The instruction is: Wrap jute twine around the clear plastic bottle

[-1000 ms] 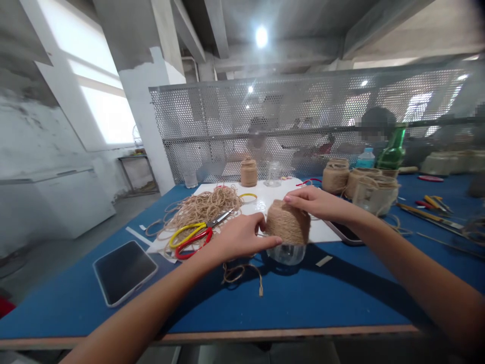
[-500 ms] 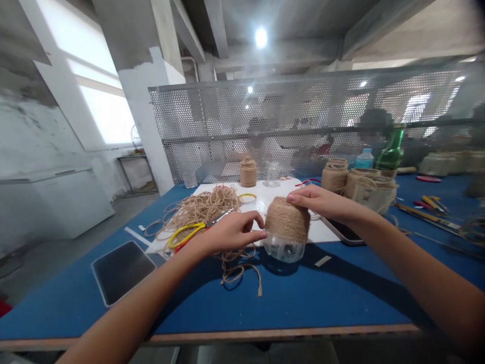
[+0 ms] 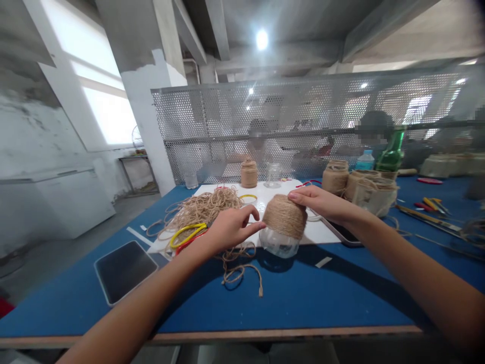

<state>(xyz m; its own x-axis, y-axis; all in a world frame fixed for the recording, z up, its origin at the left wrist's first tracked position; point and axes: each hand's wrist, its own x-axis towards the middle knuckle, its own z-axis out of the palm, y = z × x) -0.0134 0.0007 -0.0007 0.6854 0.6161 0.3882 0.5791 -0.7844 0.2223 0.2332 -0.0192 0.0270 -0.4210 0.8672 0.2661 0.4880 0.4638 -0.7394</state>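
Twine-wrapped glass jar (image 3: pixel 284 217) | right grip (image 3: pixel 320 200) clamped on its top | left grip (image 3: pixel 231 227) open, just beside

Well left of the left hand (image 3: pixel 231 228), daylight pours through a tall window (image 3: pixel 102 106) onto a scuffed white wall (image 3: pixel 26 116), and a low white cabinet (image 3: pixel 68 197) stands on the grey concrete floor (image 3: pixel 45 258). Beyond the right hand (image 3: pixel 322 202), a perforated metal screen (image 3: pixel 303 101) runs from a painted pillar (image 3: pixel 151 126), and a bright lamp (image 3: pixel 261 39) glows among the concrete ceiling beams (image 3: pixel 295 55).
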